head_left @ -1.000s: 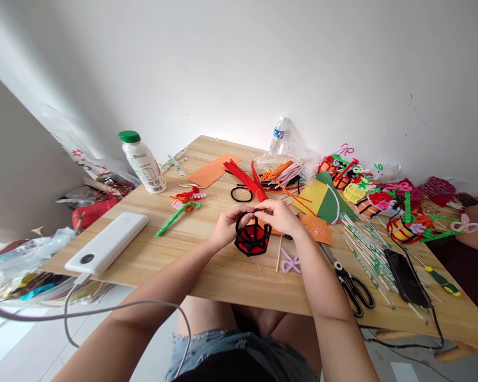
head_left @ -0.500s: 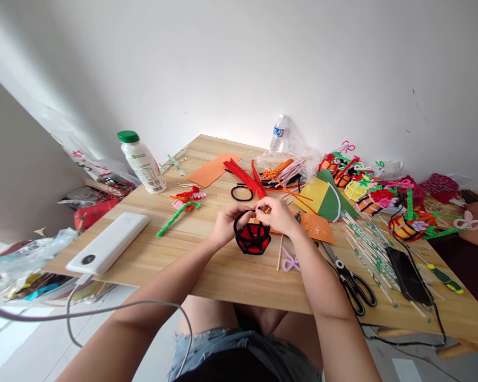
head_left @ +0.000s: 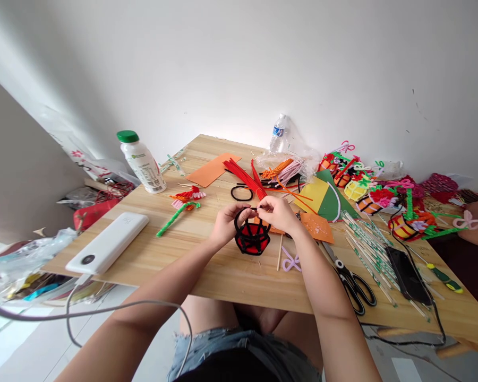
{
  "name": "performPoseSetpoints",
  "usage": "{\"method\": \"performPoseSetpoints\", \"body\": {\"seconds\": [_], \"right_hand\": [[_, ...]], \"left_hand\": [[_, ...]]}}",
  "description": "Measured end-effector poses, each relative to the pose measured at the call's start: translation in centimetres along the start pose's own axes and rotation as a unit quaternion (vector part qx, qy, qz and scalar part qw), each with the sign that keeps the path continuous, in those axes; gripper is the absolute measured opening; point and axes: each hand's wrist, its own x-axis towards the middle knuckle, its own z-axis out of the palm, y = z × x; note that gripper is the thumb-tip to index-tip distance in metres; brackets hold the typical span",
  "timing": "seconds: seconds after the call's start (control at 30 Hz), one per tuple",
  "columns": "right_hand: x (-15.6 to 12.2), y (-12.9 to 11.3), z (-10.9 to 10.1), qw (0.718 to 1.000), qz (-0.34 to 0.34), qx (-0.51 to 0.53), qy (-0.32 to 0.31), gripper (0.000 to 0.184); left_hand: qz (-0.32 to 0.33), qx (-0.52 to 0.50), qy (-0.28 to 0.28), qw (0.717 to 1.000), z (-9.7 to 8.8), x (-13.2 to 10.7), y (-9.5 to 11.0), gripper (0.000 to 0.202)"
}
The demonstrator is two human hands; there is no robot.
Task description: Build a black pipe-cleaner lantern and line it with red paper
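A small lantern (head_left: 253, 239) of red paper with black pipe cleaner ribs hangs between my hands, just above the wooden table (head_left: 223, 276). My left hand (head_left: 226, 225) pinches its black pipe cleaner near the top left. With fingertips together, my right hand (head_left: 278, 215) grips the black pipe cleaner at the top right. A black pipe cleaner ring (head_left: 241, 193) and a bundle of red pipe cleaners (head_left: 245, 178) lie just beyond my hands. Beside my right forearm are a lilac pipe cleaner bow (head_left: 290, 260) and black-handled scissors (head_left: 352, 284).
Left stand a green-capped bottle (head_left: 143, 162) and a white power bank (head_left: 107, 241) with its cable over the edge. Finished colourful lanterns (head_left: 370, 199), wrapped sticks (head_left: 370, 254), a phone (head_left: 408, 276) and a screwdriver (head_left: 446, 278) lie right. Another person's arm (head_left: 476, 217) shows at the right edge.
My right-hand fingers have shifted slightly at the top of the lantern, and a little more black pipe cleaner shows between my hands. The lantern has turned slightly.
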Motion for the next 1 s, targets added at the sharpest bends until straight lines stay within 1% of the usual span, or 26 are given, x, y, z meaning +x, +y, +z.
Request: {"method": "performPoseSetpoints", "body": {"seconds": [0.1, 0.17, 0.23, 0.3, 0.4, 0.5, 0.67, 0.83, 1.0], "right_hand": [[0.0, 0.0, -0.2, 1.0, -0.002, 0.004, 0.0, 0.011], [0.0, -0.1, -0.3, 1.0, 0.0, 0.004, -0.002, 0.011], [0.0, -0.3, -0.6, 1.0, -0.002, 0.003, -0.014, 0.012], [0.0, -0.5, -0.8, 1.0, -0.006, -0.003, -0.028, 0.012], [-0.1, -0.7, -1.1, 0.999, -0.016, -0.016, -0.04, 0.015], [-0.3, -0.9, -1.2, 0.999, -0.011, -0.017, -0.04, 0.017], [-0.5, -1.1, -1.2, 0.999, 0.006, -0.03, -0.019, 0.016], [-0.4, -1.0, -1.0, 0.999, 0.005, -0.033, -0.012, 0.017], [-0.4, -1.1, -1.0, 0.999, 0.005, -0.032, -0.019, 0.017]], "left_hand": [[0.0, 0.014, -0.025, 1.0, -0.3, 0.3, 0.0, 0.051], [-0.003, 0.031, -0.055, 0.998, -0.6, 0.6, -0.1, 0.049], [-0.014, 0.042, -0.085, 0.995, -0.8, 0.8, -0.2, 0.048], [-0.025, 0.046, -0.098, 0.994, -0.9, 0.8, -0.4, 0.048], [-0.028, 0.062, -0.087, 0.994, -0.9, 0.7, -0.4, 0.046], [-0.021, 0.083, -0.071, 0.994, -0.8, 0.4, -0.3, 0.044], [0.008, 0.083, -0.05, 0.995, -0.5, 0.1, -0.2, 0.043], [0.0, 0.073, -0.047, 0.996, -0.2, 0.0, -0.2, 0.043], [0.003, 0.057, -0.05, 0.997, -0.1, 0.0, -0.5, 0.043]]}}
